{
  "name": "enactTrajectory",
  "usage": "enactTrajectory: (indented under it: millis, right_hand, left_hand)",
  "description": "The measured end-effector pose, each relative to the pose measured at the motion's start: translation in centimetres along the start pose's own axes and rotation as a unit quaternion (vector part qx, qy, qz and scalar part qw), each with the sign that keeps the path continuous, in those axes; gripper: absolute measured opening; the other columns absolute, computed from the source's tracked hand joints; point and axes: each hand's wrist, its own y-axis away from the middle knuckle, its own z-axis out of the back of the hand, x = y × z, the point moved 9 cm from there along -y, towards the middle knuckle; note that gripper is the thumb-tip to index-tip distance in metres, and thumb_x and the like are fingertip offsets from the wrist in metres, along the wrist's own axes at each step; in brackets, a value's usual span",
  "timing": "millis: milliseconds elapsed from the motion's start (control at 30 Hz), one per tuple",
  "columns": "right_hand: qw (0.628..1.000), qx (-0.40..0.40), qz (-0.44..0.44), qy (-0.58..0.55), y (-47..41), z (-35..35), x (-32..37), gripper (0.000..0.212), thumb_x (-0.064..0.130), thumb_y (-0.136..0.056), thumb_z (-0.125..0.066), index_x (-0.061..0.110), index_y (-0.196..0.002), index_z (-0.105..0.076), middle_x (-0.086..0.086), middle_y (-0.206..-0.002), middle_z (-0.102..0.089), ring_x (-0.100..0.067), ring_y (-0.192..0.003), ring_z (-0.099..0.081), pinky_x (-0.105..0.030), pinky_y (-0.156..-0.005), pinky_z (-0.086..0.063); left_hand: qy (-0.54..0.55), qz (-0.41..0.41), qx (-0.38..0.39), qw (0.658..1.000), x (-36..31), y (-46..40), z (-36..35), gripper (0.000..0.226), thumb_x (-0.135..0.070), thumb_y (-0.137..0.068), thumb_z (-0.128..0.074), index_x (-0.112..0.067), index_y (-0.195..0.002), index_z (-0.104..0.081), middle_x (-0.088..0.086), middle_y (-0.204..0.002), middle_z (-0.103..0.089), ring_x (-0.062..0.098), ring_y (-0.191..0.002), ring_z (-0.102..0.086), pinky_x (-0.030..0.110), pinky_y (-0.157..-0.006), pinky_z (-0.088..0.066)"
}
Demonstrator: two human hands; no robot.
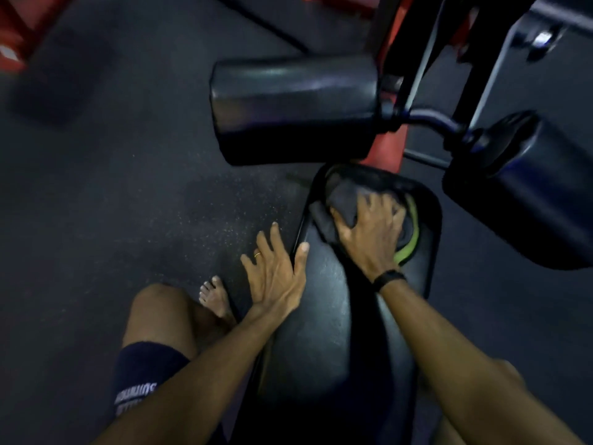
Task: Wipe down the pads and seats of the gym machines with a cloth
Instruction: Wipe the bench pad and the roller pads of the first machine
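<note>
Both hands work the seat: the right hand presses a dark cloth with a green edge onto its far end, fingers spread, while the left hand rests flat and empty on its left rim. Seat-wiping looks underway; next, probably sweep the cloth nearer, then the roller pads

Dark grey cloth with lime-green edge: middle hidden under right hand. Black padded seat: near end cut by bottom edge. Black roller pad at right: cut by right edge. Red frame, top left: blurred. White lettering on navy shorts: unreadable.
</note>
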Motion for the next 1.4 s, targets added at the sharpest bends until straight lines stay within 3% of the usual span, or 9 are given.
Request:
enactTrajectory:
  millis: [233, 333, 467, 700, 1000, 1067, 1167, 1233, 1400]
  right_hand:
    - [0.994, 0.111, 0.016, -0.011, 6.1, 1.5, 2.4, 0.034, 0.048, -0.084, -0.056, 0.016, -0.094, -0.066, -0.007, -0.089, -0.063, -0.031, -0.089, -0.058, -0.047, -0.078, -0.038]
    - [0.998, 0.024, 0.01, -0.05, 7.6, 2.3, 2.9, 0.037, 0.052, -0.086, -0.052, 0.02, -0.096, -0.066, -0.003, -0.088, -0.062, -0.028, -0.088, -0.055, -0.044, -0.08, -0.034]
    - [0.992, 0.006, -0.032, -0.125, 8.9, 3.6, 2.9, 0.05, 0.061, -0.085, -0.048, 0.015, -0.091, -0.067, -0.006, -0.085, -0.064, -0.032, -0.089, -0.058, -0.047, -0.079, -0.039]
    - [0.958, -0.106, -0.026, -0.265, 3.9, 12.1, 7.1, 0.052, 0.06, -0.083, -0.054, 0.009, -0.089, -0.063, -0.009, -0.087, -0.062, -0.033, -0.088, -0.059, -0.048, -0.077, -0.046]
    - [0.901, -0.335, 0.027, -0.273, -8.2, 24.9, 10.7, 0.05, 0.049, -0.086, -0.069, 0.004, -0.108, -0.061, -0.018, -0.104, -0.063, -0.04, -0.097, -0.06, -0.05, -0.085, -0.046]
    - [0.922, -0.311, 0.036, -0.23, -11.2, 24.0, 10.8, 0.056, 0.055, -0.087, -0.064, 0.005, -0.112, -0.062, -0.016, -0.112, -0.064, -0.037, -0.107, -0.058, -0.051, -0.094, -0.043]
    - [0.986, -0.129, 0.067, -0.08, -14.8, 16.9, 12.4, 0.063, 0.073, -0.088, -0.044, 0.016, -0.105, -0.066, -0.007, -0.111, -0.066, -0.03, -0.115, -0.056, -0.06, -0.109, -0.031]
    - [0.994, -0.046, 0.102, 0.013, -15.7, 12.6, 13.7, 0.063, 0.078, -0.088, -0.036, 0.024, -0.095, -0.068, -0.001, -0.103, -0.069, -0.026, -0.108, -0.058, -0.057, -0.107, -0.032]
    - [0.991, -0.048, 0.11, 0.062, -17.1, 11.1, 15.3, 0.062, 0.076, -0.089, -0.036, 0.025, -0.088, -0.07, -0.004, -0.093, -0.071, -0.027, -0.096, -0.064, -0.047, -0.094, -0.042]
  left_hand:
    - [-0.002, -0.063, -0.048, 0.997, -1.9, 0.5, 4.9, 0.108, -0.075, -0.081, 0.025, -0.012, -0.158, -0.018, 0.019, -0.158, -0.029, 0.038, -0.132, -0.046, 0.058, -0.114, -0.025]
    - [0.002, -0.077, -0.088, 0.993, -0.9, 0.4, 4.5, 0.109, -0.076, -0.08, 0.026, -0.013, -0.159, -0.016, 0.019, -0.159, -0.029, 0.037, -0.133, -0.046, 0.058, -0.114, -0.023]
    - [-0.002, -0.072, -0.081, 0.994, 0.7, 2.2, 4.8, 0.094, -0.072, -0.089, 0.008, -0.013, -0.16, -0.012, 0.021, -0.159, -0.028, 0.039, -0.135, -0.043, 0.06, -0.115, -0.02]
    - [0.025, -0.096, -0.19, 0.977, 0.4, 2.5, 12.9, 0.093, -0.071, -0.089, 0.003, -0.013, -0.157, -0.021, 0.019, -0.157, -0.031, 0.039, -0.136, -0.041, 0.062, -0.115, -0.021]
    - [0.237, -0.073, -0.292, 0.924, 0.4, -2.9, 24.2, 0.077, -0.066, -0.099, -0.017, -0.015, -0.156, -0.027, 0.014, -0.158, -0.032, 0.034, -0.14, -0.038, 0.053, -0.114, -0.022]
    - [0.282, -0.061, -0.276, 0.917, 0.6, -5.5, 24.8, 0.062, -0.055, -0.105, -0.023, -0.017, -0.153, -0.034, 0.012, -0.155, -0.037, 0.031, -0.14, -0.038, 0.051, -0.116, -0.023]
    - [0.369, -0.023, -0.213, 0.905, 0.6, -9.2, 23.6, 0.058, -0.049, -0.107, -0.021, -0.014, -0.147, -0.045, 0.015, -0.147, -0.047, 0.032, -0.135, -0.043, 0.046, -0.114, -0.029]
    - [0.442, 0.016, -0.175, 0.88, 0.3, -11.6, 22.6, 0.062, -0.05, -0.107, -0.019, -0.009, -0.142, -0.052, 0.018, -0.142, -0.053, 0.034, -0.132, -0.048, 0.043, -0.11, -0.034]
    - [0.615, 0.047, -0.087, 0.782, -0.7, -16.4, 19.1, 0.081, -0.071, -0.098, -0.016, -0.016, -0.123, -0.069, 0.009, -0.118, -0.07, 0.027, -0.11, -0.065, 0.049, -0.104, -0.049]
